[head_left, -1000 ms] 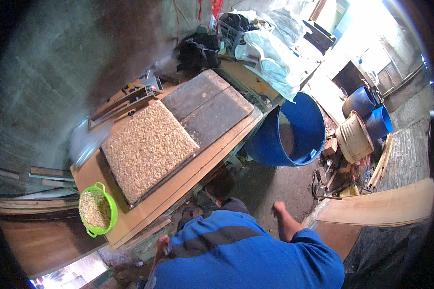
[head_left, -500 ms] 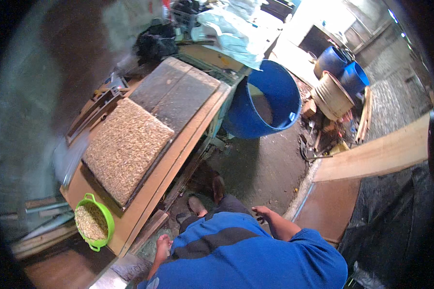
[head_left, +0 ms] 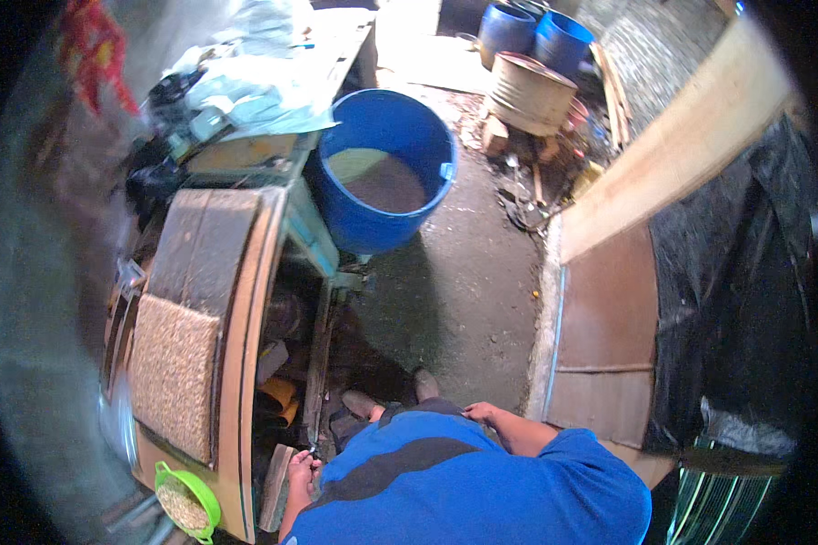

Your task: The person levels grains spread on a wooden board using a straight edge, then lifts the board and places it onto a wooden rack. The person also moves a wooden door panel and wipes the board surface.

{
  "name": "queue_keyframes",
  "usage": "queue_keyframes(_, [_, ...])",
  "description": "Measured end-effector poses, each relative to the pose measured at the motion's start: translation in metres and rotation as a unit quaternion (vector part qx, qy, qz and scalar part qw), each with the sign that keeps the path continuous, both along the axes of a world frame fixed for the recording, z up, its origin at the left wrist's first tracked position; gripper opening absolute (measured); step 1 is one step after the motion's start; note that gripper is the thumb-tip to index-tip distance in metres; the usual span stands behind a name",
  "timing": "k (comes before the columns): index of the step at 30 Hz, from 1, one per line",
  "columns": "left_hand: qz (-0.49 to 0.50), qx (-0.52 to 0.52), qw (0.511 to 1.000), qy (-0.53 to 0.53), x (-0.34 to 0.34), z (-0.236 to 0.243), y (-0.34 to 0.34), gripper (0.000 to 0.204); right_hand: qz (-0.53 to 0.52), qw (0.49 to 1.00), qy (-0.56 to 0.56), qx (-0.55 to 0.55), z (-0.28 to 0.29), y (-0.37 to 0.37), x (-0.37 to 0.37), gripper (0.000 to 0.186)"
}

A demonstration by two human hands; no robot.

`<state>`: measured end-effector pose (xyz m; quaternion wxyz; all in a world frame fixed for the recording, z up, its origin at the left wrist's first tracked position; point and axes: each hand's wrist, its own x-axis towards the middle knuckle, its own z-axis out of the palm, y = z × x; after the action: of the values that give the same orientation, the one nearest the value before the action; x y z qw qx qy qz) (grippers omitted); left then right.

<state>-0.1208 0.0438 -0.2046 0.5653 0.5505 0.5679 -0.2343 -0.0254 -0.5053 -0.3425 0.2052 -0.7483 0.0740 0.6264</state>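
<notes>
My left hand [head_left: 304,469] hangs low at my left side beside a wooden plank end [head_left: 274,489], fingers curled around something small that I cannot make out. My right hand [head_left: 480,412] is closed at the waist of my dark trousers, by my blue top [head_left: 463,490]; what it grips is unclear. To my left, a board covered with pale grains [head_left: 173,368] lies on a wooden table [head_left: 239,385] beside a bare dark slab [head_left: 197,245]. A green handled basin [head_left: 201,490] of similar grains sits at the table's near end.
A large blue barrel [head_left: 377,238] stands ahead, holding grainy material. Beyond are blue drums [head_left: 562,45], a rusty cream drum [head_left: 525,96] and scrap. Plastic sheets [head_left: 254,100] lie at upper left. The concrete floor [head_left: 463,309] runs forward between the table and a leaning plank [head_left: 663,173].
My view has swung toward the floor path, so the table now lies further left and runs lengthwise. My right hand has drawn in to my waist; my left stays low at my side.
</notes>
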Motion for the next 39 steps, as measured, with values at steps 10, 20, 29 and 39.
queue_keyframes(10, [-0.466, 0.097, 0.879, -0.018, 0.104, -0.003, -0.071, 0.017, -0.289, 0.952, -0.073, -0.066, 0.079, -0.113, -0.024, 0.037])
queue_keyframes(20, [-0.357, 0.003, 0.928, -0.109, 0.18, -0.027, -0.12, 0.024, -0.544, 0.688, -0.209, -0.433, 0.089, -0.227, -0.159, 0.026])
queue_keyframes(29, [-0.412, -0.009, 0.907, -0.087, 0.233, -0.045, -0.127, 0.038, -0.729, 0.325, -0.361, -0.483, 0.156, -0.265, -0.246, 0.048])
queue_keyframes(39, [-0.493, -0.025, 0.864, -0.1, 0.261, -0.074, -0.11, 0.038, -0.601, 0.235, -0.492, -0.584, 0.312, -0.355, -0.248, 0.052])
